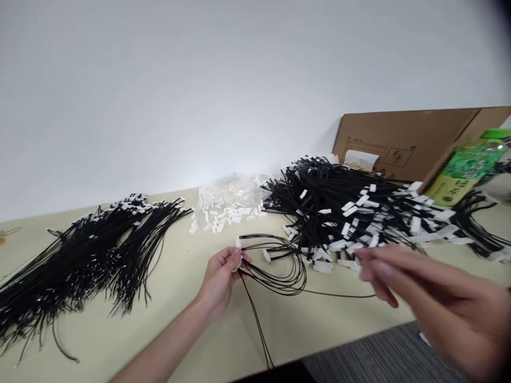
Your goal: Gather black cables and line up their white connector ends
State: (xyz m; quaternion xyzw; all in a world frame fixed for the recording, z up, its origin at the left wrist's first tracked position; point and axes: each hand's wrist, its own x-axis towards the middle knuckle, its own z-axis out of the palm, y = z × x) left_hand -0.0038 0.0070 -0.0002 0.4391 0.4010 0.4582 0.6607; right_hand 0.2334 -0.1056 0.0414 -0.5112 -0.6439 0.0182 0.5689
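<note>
My left hand (pixel 223 276) pinches a white plastic connector (pixel 238 261) between thumb and fingers. Thin black wires (pixel 301 271) run out of it in a wide loop to the right, and a few loose ones hang toward the table's front edge. Two more white connectors, one upright (pixel 238 242) and one tilted (pixel 266 255), sit on wires of the same loop. One single wire (pixel 339 294) stretches right to my right hand (pixel 415 287), which is blurred, its thumb and fingers pressed together; the wire's end disappears at the fingers.
Black wires without many connectors lie in a pile (pixel 88 255) at left. A clear bag (pixel 231 191) spills loose white connectors at the back. Right of it is a heap of connectored wires (pixel 331 202), before a cardboard box (pixel 383 138) and a green-labelled bottle (pixel 467 167).
</note>
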